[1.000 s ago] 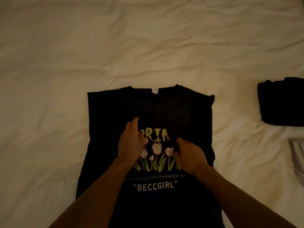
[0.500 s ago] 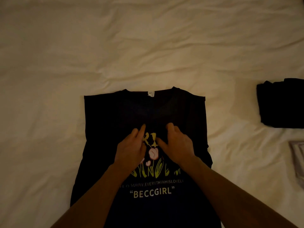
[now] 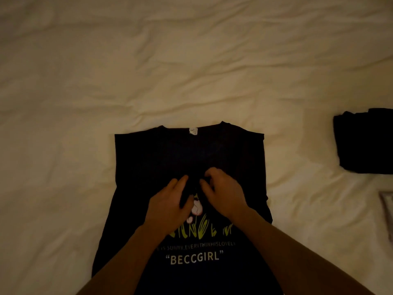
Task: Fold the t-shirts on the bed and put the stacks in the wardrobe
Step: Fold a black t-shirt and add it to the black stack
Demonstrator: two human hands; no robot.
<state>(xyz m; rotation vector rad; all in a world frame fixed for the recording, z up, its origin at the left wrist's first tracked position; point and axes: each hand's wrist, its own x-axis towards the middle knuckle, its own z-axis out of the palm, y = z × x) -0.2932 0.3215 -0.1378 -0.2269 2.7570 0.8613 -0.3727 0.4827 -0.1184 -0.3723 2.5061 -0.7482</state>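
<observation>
Scene: a dim, warm-lit bed (image 3: 191, 67) covered in a wrinkled cream sheet is seen from above, from a head-worn camera.

T-shirt: a black t-shirt (image 3: 148, 158) is laid flat on the bed, front side up, at the lower middle of the view. Its collar, with a small white label, is turned away from the viewer, and both sleeves are tucked in so the sides run nearly straight. Yellow-green stems, pale pink flowers and the word "BECCGIRL" are printed on the chest.

Left hand: the left hand (image 3: 168, 205) is laid palm down on the middle of the shirt, over the printed flowers. The fingers are stretched forward toward the collar and are relaxed; nothing is gripped.

Right hand: the right hand (image 3: 223, 192) is placed just beside the left one, also on the shirt's chest. Its fingers are bent inward and the thumb is brought close to them, so a small fold of black cloth seems to be pinched.

Stack: a folded dark stack (image 3: 365, 143) is seen well apart at the right edge of the bed.

Edge item: a pale flat object (image 3: 388, 209), cut off by the frame, cannot be identified.
</observation>
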